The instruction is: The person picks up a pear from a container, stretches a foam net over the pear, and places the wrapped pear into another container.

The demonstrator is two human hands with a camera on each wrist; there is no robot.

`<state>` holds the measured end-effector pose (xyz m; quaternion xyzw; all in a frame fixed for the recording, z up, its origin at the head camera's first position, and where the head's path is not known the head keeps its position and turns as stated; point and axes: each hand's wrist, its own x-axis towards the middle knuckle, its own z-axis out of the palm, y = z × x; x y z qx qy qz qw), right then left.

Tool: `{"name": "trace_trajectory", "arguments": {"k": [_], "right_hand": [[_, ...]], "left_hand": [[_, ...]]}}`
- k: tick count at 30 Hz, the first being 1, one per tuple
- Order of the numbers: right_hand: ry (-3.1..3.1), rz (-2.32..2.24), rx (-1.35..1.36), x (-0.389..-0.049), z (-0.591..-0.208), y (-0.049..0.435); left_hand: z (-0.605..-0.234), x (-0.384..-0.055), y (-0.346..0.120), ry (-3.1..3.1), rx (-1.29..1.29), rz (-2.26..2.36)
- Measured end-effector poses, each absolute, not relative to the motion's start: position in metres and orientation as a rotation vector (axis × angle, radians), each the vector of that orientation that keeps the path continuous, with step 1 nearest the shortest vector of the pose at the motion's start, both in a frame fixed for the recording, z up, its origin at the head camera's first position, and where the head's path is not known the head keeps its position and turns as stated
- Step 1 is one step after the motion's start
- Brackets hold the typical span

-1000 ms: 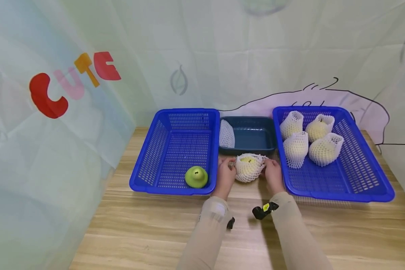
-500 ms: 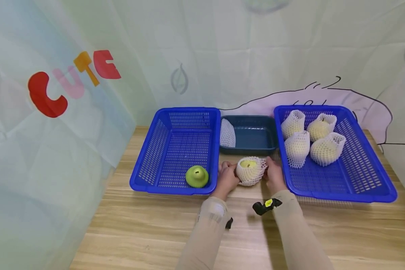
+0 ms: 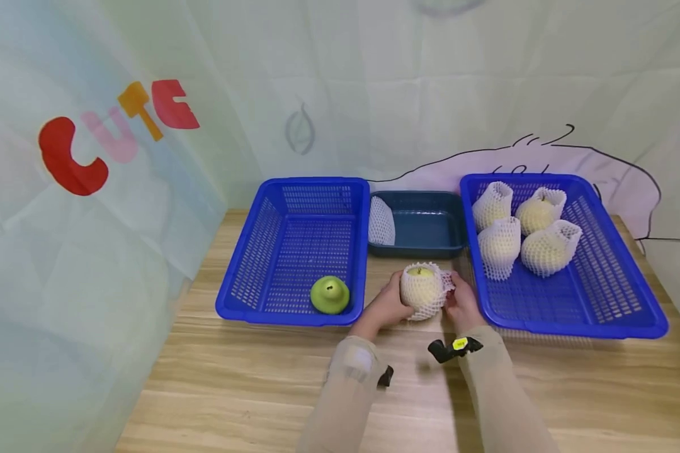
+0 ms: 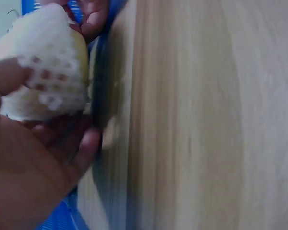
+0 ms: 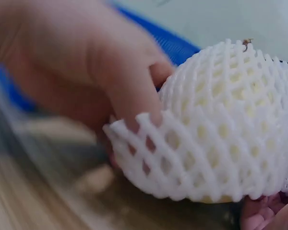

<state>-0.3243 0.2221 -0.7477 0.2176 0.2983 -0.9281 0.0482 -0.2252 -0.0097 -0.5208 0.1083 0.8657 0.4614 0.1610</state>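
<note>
Between the two hands is a pale yellow pear (image 3: 421, 289) with its stem up, wrapped in a white foam net sleeve (image 5: 211, 139). The left hand (image 3: 388, 303) holds the pear's left side, thumb in front on the netting; the left wrist view shows its fingers partly beneath. On the other side, the right hand (image 3: 461, 301) pinches the loose open end of the sleeve, with fingers inside the mesh edge in the right wrist view. Some fingertips are hidden behind the pear and net.
A green pear (image 3: 330, 296) sits in the left blue basket (image 3: 235, 308). Several net-wrapped pears (image 3: 546, 250) stand in the right blue basket (image 3: 637, 327). Behind the hands, a dark teal tray (image 3: 416, 253) contains white foam netting (image 3: 381, 221). All rest on a wooden table (image 3: 232, 390).
The left hand has shifted from the sleeve's left edge to hold round the pear's side. The wrapped pear has moved slightly toward the person, and the loose sleeve end now points right.
</note>
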Motion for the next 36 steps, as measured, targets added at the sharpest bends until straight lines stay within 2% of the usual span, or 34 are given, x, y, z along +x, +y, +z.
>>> {"name": "trace_trajectory", "arguments": {"k": [2,7,10,12,16,20,23,26,29,31,36], "right_hand": [[0.679,-2.867,0.590,-0.307,-0.710,0.211],[0.497,-2.779,0.726,-0.253,-0.563,0.169],[0.478,-2.763,0.742,-0.234,-0.516,0.157],[0.596,-2.738,0.714,-0.226,-0.501,0.151],[1.117,-2.676,0.645,-0.219,-0.498,0.139],[1.605,-2.596,0.725,-0.213,-0.498,0.126],[1.784,-2.572,0.737,-0.204,-0.481,0.120],[1.993,-2.527,0.421,-0.194,-0.455,0.121],[2.303,-2.244,-0.033,-0.189,-0.432,0.127],[2.420,-2.029,-0.235,-0.189,-0.419,0.132],[2.503,-1.800,-0.325,-0.190,-0.404,0.136]], "left_hand": [[-0.519,-0.224,-0.010,2.321,0.317,1.521],[-0.511,-0.219,-0.006,2.177,0.284,1.861],[-0.508,-0.217,0.000,2.224,0.227,1.955],[-0.507,-0.216,0.003,2.221,0.173,2.027],[-0.503,-0.212,0.006,2.167,0.089,2.184],[-0.500,-0.208,0.008,2.108,0.098,2.350],[-0.495,-0.204,0.009,2.137,0.112,2.417],[-0.488,-0.200,0.009,2.201,0.179,2.462],[-0.480,-0.199,0.007,2.232,0.342,2.502],[-0.468,-0.195,0.006,2.265,0.444,2.468],[-0.454,-0.191,0.003,2.618,0.641,2.226]]}}
